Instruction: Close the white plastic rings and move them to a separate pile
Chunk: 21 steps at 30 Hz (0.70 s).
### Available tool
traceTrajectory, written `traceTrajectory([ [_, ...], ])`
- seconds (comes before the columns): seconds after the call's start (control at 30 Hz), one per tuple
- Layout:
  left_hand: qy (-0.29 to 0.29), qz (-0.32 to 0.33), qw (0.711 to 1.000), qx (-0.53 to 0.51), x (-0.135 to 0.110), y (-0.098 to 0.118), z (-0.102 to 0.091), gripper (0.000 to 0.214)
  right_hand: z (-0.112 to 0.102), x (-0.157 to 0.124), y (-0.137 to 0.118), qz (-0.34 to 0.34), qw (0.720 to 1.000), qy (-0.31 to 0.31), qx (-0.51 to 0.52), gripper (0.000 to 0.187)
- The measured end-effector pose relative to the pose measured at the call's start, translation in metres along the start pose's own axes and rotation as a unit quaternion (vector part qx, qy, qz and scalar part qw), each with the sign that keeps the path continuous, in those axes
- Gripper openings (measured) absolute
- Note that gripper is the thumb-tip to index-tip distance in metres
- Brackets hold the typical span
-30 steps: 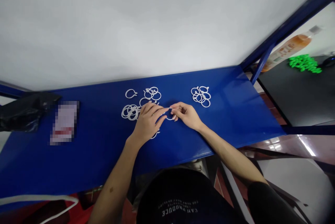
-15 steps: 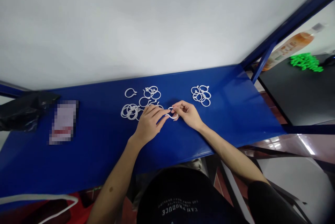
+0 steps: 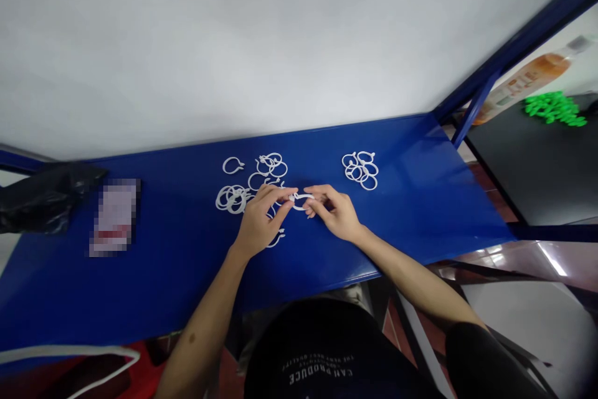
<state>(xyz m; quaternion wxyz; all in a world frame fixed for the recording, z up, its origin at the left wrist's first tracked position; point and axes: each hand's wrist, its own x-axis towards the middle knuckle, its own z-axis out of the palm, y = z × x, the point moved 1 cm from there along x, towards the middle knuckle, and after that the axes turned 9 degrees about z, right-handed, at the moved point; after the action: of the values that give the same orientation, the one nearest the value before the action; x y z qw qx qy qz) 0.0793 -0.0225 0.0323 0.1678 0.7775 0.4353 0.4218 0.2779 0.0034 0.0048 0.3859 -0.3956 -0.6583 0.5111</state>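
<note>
Between my two hands is a white plastic ring (image 3: 301,202), raised over the blue table. My left hand (image 3: 262,215) pinches its left end, where the small clasp shows, between thumb and fingers. On the opposite side my right hand (image 3: 334,211) grips the ring's right edge. Loose white rings (image 3: 233,198) of the same kind lie in a pile left of my left hand, with more rings (image 3: 271,165) just beyond it. One open ring (image 3: 276,239) is partly hidden under my left hand. A separate cluster of rings (image 3: 359,170) lies beyond my right hand; several there look closed.
The blue table (image 3: 187,262) backs onto a pale wall. At its left are a black plastic bag (image 3: 47,197) and a blurred pale packet (image 3: 114,217). Past a blue frame bar on the right stand a bottle (image 3: 527,84) and a green bumpy object (image 3: 555,108) on a black surface.
The held ring has turned and shifted slightly left, and its clasp end now sits at my left fingertips. My left hand has moved a little left and nearer, and a ring below it now shows.
</note>
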Motion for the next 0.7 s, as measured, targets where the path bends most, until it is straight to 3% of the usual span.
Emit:
traceTrajectory([
  [0.1,0.018,-0.004,1.0,0.001,0.0,-0.002,0.002,0.021,0.002,0.0,-0.001,0.032,0.998,-0.021,0.058,0.024],
  [0.23,0.048,0.005,0.999,0.007,0.0,-0.001,0.003,0.017,0.003,0.001,0.001,0.053,0.997,-0.021,0.052,0.022],
  [0.7,0.089,0.007,0.996,0.013,-0.002,0.003,0.014,0.012,0.002,-0.003,0.001,0.018,0.998,-0.065,0.017,0.021],
])
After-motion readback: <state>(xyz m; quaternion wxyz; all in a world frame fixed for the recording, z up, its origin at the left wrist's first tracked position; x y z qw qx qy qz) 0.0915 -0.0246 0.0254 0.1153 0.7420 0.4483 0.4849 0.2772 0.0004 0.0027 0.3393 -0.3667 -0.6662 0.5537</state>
